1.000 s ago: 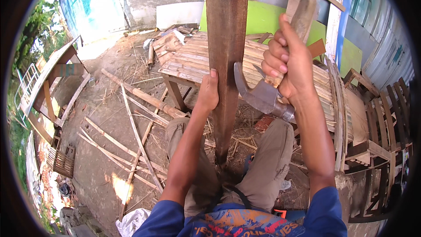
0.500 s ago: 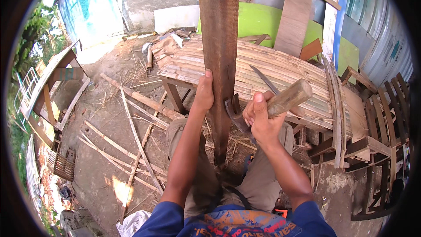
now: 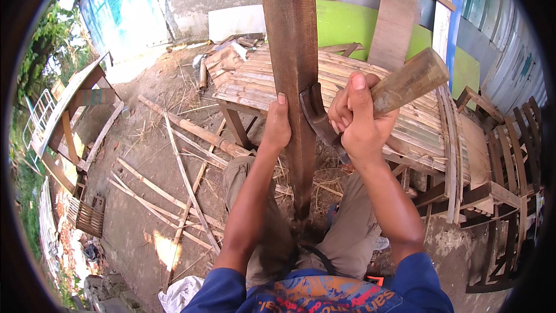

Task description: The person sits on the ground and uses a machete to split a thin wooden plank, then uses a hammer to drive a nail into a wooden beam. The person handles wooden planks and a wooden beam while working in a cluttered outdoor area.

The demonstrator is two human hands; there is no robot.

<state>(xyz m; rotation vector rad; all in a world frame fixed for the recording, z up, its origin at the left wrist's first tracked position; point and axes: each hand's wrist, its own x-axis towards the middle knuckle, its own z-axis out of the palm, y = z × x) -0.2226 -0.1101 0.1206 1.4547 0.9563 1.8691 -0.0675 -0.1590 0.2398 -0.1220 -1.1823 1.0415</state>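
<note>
A long, dark brown wooden plank (image 3: 289,40) stands upright in front of me, its lower end between my legs. My left hand (image 3: 278,127) is wrapped round the plank's left edge, thumb pointing up. In my closed right hand (image 3: 365,122) is a claw hammer (image 3: 315,113) with a thick wooden handle. The handle slants up to the right. Its dark metal head lies against the plank's right side, with the claw end at the wood. Whether a nail sits in the claw I cannot make out.
Behind the plank stands a bamboo-slat table (image 3: 249,81). Bamboo poles and strips (image 3: 185,197) lie on the ground at left. Slatted wooden furniture (image 3: 504,197) crowds the right, and a small wooden stand (image 3: 75,116) is at far left. Boards (image 3: 394,17) lean on the back wall.
My right hand and the hammer have moved up along the plank, the handle end rising to the upper right. My left hand keeps its hold on the plank. The whole view has shifted slightly.
</note>
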